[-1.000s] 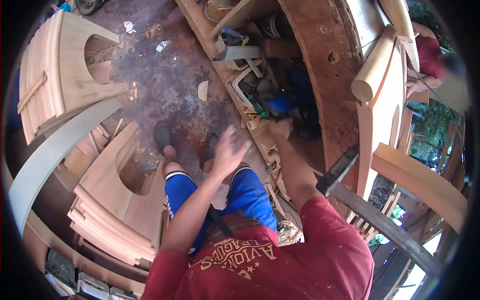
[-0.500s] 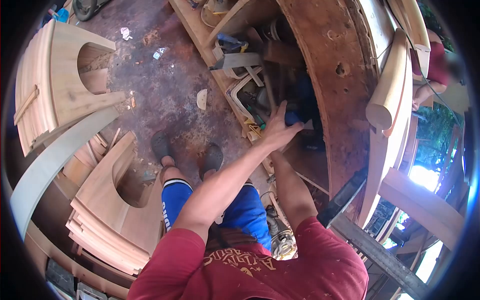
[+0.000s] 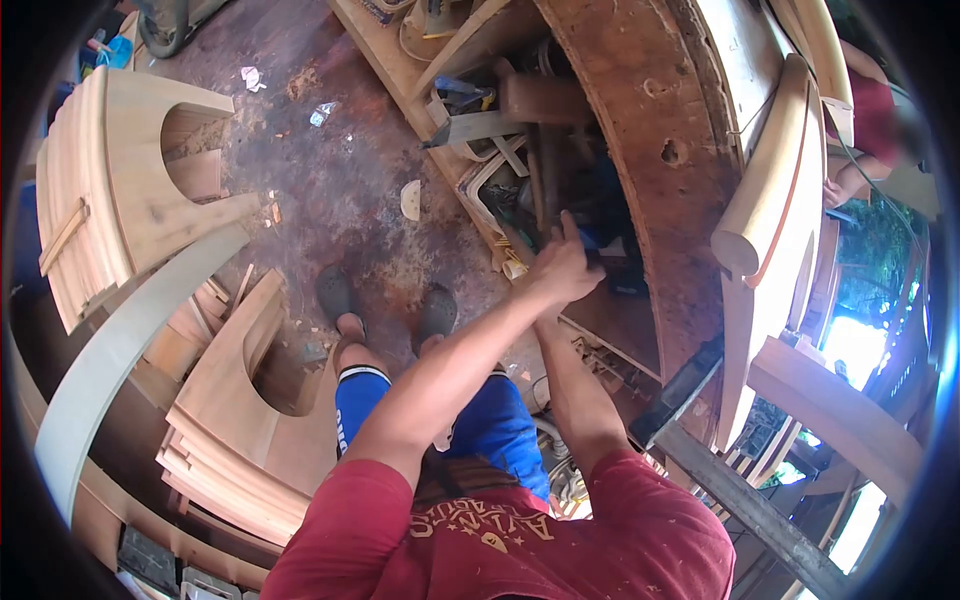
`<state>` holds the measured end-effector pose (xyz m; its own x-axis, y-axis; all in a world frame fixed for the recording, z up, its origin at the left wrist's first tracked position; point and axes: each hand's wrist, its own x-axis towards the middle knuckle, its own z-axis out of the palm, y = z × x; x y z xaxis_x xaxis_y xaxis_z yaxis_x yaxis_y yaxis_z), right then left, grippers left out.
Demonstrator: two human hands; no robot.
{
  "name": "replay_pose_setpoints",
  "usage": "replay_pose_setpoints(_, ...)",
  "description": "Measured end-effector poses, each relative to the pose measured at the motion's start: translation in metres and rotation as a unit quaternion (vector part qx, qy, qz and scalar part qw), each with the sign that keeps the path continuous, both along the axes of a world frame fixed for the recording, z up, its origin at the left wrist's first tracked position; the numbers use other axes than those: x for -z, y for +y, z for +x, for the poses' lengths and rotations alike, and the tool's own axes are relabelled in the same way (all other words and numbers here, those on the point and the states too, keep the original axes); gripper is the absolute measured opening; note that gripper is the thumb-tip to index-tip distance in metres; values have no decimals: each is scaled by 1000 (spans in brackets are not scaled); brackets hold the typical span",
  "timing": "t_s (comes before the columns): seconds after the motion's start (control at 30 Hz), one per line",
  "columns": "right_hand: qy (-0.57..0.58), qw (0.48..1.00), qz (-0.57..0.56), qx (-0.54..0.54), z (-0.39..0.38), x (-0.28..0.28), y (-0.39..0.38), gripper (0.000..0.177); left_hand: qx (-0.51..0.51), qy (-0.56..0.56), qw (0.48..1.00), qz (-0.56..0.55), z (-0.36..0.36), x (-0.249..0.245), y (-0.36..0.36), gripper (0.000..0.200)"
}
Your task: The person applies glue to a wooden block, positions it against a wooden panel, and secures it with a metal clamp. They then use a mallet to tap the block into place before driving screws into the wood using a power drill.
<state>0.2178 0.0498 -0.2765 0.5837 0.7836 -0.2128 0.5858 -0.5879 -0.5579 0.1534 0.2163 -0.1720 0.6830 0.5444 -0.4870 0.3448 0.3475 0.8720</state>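
Observation:
My left hand [image 3: 562, 272] is over the shelf opening of the wooden bench, index finger stretched out and apart from the thumb; nothing is visibly gripped in it. My right forearm [image 3: 575, 385] runs up beneath the left wrist, and the left hand hides the right hand. Just beyond the fingers lie a brown stick-like handle [image 3: 541, 180] and a dark blue item in shadow. Further up, a brown wooden block [image 3: 545, 100] sits beside a flat grey blade [image 3: 478, 127]. Pale curved frames [image 3: 480, 185] and a blue-handled tool [image 3: 462, 88] lie near them.
Thick brown bench edge [image 3: 675, 170] curves close on the right, with a metal clamp bar [image 3: 750, 505] below it. Stacked arched wooden panels [image 3: 130, 170] stand on the left. Scraps lie on the stained floor [image 3: 340, 190]. Another person's arm [image 3: 850, 185] shows at the far right.
My left hand has drawn slightly back toward me, its thumb less spread and its index finger pointing out. The whole view has shifted a little. The brown block shows more sharply.

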Motion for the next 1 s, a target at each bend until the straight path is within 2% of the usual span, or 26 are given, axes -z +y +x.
replay_pose_setpoints(0.03,3,1000,3,0,-3,-1,0,43,19,-8,1000,2,-8,6,-4,103)
replay_pose_setpoints(0.13,19,1000,16,0,-14,-7,-3,38,-66,-90,988,109,-43,14,-29,78)
replay_pose_setpoints(0.23,29,999,40,-2,-25,-15,3,34,-183,-130,974,9,-91,11,-51,53)
replay_pose_setpoints(0.3,28,996,88,-2,-40,-28,13,29,-237,-111,965,-12,-119,28,-73,45)
replay_pose_setpoints(0.4,-3,999,-36,-8,-54,-71,30,17,-290,-48,955,-33,-164,24,-91,45)
replay_pose_setpoints(0.43,16,999,33,-10,-61,-77,29,21,-308,-43,950,-11,-176,21,-96,46)
replay_pose_setpoints(0.47,45,999,-11,-10,-70,-87,26,22,-331,-44,942,-25,-187,17,-99,48)
replay_pose_setpoints(0.53,91,991,-99,11,-87,-133,9,24,-308,-3,951,-30,-205,-30,-80,54)
replay_pose_setpoints(0.6,31,996,-88,-9,-97,-160,-25,25,-354,-58,933,-28,-213,-54,-74,59)
replay_pose_setpoints(0.67,5,995,-92,-32,-109,-196,-45,27,-329,-70,938,84,-220,-111,-56,63)
replay_pose_setpoints(0.7,9,994,-102,-39,-114,-220,-57,28,-318,-110,933,127,-219,-138,-49,65)
replay_pose_setpoints(0.73,28,985,-164,-36,-113,-229,-79,31,-302,-161,925,167,-215,-168,-43,60)
replay_pose_setpoints(0.8,16,976,-213,-48,-112,-259,-121,34,-273,-254,908,193,-205,-225,-28,57)
replay_pose_setpoints(0.87,4,969,-244,-47,-109,-308,-154,42,-196,-233,916,261,-191,-273,-14,53)
replay_pose_setpoints(0.93,-9,971,-236,-46,-102,-343,-192,38,-151,-187,890,386,-176,-297,5,54)
replay_pose_setpoints(1.0,-33,968,-244,-55,-89,-362,-238,35,-111,-205,879,416,-164,-328,19,60)
